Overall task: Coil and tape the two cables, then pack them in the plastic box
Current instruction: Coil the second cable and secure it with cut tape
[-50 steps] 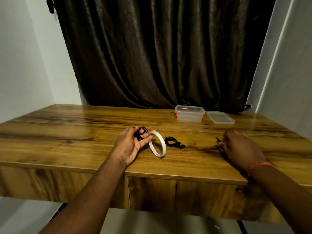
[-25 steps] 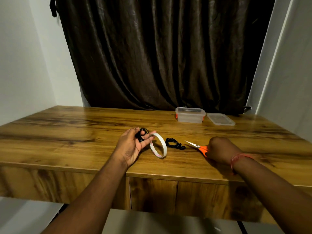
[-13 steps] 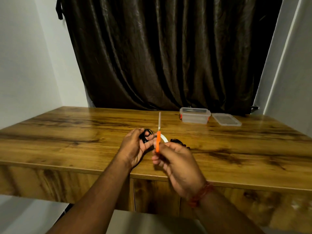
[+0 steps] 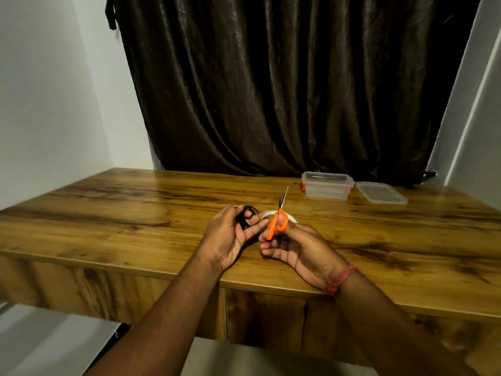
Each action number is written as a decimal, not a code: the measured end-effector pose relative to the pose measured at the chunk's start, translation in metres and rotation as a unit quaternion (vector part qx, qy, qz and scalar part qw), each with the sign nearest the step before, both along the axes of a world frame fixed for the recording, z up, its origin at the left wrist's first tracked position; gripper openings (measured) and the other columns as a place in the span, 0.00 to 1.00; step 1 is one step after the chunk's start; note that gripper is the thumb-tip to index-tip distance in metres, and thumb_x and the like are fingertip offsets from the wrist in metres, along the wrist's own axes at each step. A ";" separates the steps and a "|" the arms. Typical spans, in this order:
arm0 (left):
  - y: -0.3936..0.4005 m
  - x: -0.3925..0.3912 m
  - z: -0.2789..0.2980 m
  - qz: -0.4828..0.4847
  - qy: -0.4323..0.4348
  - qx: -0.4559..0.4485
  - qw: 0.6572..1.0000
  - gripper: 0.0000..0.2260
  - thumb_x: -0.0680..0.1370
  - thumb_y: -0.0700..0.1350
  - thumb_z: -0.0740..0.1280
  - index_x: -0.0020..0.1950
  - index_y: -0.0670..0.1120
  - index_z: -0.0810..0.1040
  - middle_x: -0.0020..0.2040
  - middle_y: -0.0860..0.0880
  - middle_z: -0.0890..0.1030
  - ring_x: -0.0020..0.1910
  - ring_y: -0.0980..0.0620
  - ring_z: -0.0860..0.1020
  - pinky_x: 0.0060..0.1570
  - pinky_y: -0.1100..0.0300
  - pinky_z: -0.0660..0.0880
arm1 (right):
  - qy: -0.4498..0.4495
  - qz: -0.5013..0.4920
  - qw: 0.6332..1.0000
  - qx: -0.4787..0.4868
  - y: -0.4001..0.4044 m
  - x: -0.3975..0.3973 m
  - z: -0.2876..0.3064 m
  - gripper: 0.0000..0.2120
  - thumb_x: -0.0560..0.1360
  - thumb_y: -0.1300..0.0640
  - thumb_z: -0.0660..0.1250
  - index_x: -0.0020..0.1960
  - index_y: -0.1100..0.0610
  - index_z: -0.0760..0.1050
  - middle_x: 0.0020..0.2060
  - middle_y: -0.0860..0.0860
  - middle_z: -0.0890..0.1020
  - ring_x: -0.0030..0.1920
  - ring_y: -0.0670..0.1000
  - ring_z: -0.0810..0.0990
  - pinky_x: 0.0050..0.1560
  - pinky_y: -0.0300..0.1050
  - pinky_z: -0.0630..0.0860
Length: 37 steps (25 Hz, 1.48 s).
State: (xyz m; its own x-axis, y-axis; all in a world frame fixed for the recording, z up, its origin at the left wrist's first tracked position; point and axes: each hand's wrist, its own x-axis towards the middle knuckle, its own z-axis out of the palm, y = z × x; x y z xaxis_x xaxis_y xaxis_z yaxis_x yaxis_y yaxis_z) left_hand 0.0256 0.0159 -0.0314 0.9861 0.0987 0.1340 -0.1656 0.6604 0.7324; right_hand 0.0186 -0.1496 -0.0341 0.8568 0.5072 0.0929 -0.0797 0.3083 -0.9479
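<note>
The left hand [image 4: 230,237] holds a coiled black cable [image 4: 245,217]; the right hand [image 4: 295,248] grips orange scissors [image 4: 278,221], blades pointing far, over the surface [image 4: 135,213].

A person's two hands meet above the near middle of a wooden table [image 4: 113,213], the left hand [image 4: 230,234] gripping a coiled cable [image 4: 245,217] just left of the right hand [image 4: 294,246], which holds a pair of scissors [image 4: 278,218] with its blades pointing away toward the far edge. A roll of tape [image 4: 291,218] sits behind the scissor handles, between the two hands. Farther back and to the right, a plastic box [image 4: 326,185] stands on the table with its lid [image 4: 381,193] lying just beside it on the right, both in front of a curtain [image 4: 271,90] hanging behind the table.
</note>
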 end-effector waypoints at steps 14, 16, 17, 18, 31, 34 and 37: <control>0.002 -0.006 0.004 -0.003 -0.014 -0.020 1.000 0.07 0.82 0.36 0.54 0.45 0.41 0.69 0.37 0.43 0.71 0.34 0.44 0.83 0.39 0.48 0.82 | -0.007 0.232 0.969 -0.089 -0.012 0.015 0.005 0.32 0.68 0.36 0.72 0.47 0.68 0.80 0.48 0.67 0.81 0.46 0.58 0.82 0.51 0.49 0.80; 0.005 -0.003 0.002 -0.003 -0.014 -0.024 1.000 0.07 0.82 0.37 0.55 0.46 0.41 0.69 0.37 0.43 0.72 0.42 0.39 0.84 0.42 0.46 0.82 | -0.005 0.239 0.966 -0.101 -0.011 0.017 0.006 0.33 0.68 0.36 0.72 0.47 0.68 0.80 0.48 0.67 0.80 0.46 0.58 0.82 0.50 0.49 0.81; 0.006 -0.002 0.001 -0.004 -0.014 -0.028 1.000 0.06 0.82 0.37 0.56 0.46 0.41 0.69 0.37 0.43 0.72 0.45 0.37 0.84 0.43 0.44 0.82 | -0.001 0.237 0.966 -0.106 -0.010 0.017 0.006 0.33 0.67 0.36 0.73 0.47 0.68 0.80 0.48 0.67 0.80 0.45 0.58 0.82 0.50 0.48 0.81; 0.007 -0.001 0.000 -0.005 -0.016 -0.030 0.999 0.06 0.82 0.37 0.56 0.46 0.41 0.69 0.37 0.43 0.72 0.46 0.37 0.83 0.45 0.43 0.82 | 0.005 0.230 0.967 -0.108 -0.009 0.018 0.005 0.34 0.66 0.35 0.74 0.47 0.68 0.80 0.48 0.67 0.80 0.45 0.57 0.82 0.49 0.48 0.81; 0.008 0.004 -0.004 0.007 -0.009 -0.021 1.000 0.06 0.82 0.38 0.57 0.46 0.41 0.69 0.38 0.43 0.74 0.53 0.35 0.81 0.55 0.38 0.78 | -0.003 0.135 0.988 -0.070 -0.008 0.015 -0.001 0.16 0.73 0.51 0.71 0.42 0.66 0.80 0.42 0.64 0.82 0.38 0.54 0.82 0.42 0.43 0.82; 0.009 0.003 -0.003 0.022 -0.002 -0.028 0.999 0.06 0.82 0.37 0.56 0.46 0.40 0.70 0.37 0.42 0.74 0.50 0.37 0.84 0.52 0.41 0.80 | -0.017 0.133 0.987 -0.085 -0.011 0.012 0.002 0.13 0.75 0.55 0.67 0.42 0.66 0.79 0.41 0.64 0.82 0.37 0.54 0.81 0.40 0.42 0.82; 0.009 0.003 -0.001 0.034 -0.003 -0.033 0.999 0.05 0.82 0.37 0.56 0.48 0.39 0.70 0.39 0.41 0.73 0.51 0.36 0.83 0.47 0.45 0.82 | -0.034 0.160 0.977 -0.139 -0.019 0.006 0.006 0.12 0.75 0.55 0.69 0.42 0.65 0.80 0.40 0.62 0.82 0.37 0.53 0.81 0.39 0.39 0.81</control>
State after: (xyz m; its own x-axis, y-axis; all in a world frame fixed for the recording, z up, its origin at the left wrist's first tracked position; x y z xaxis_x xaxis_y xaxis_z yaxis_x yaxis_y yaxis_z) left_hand 0.0290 0.0251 -0.0328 0.9757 0.1750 0.1316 -0.2171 0.6939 0.6865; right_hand 0.0249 -0.1685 -0.0282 0.6467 0.7619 -0.0352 -0.0636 0.0079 -0.9979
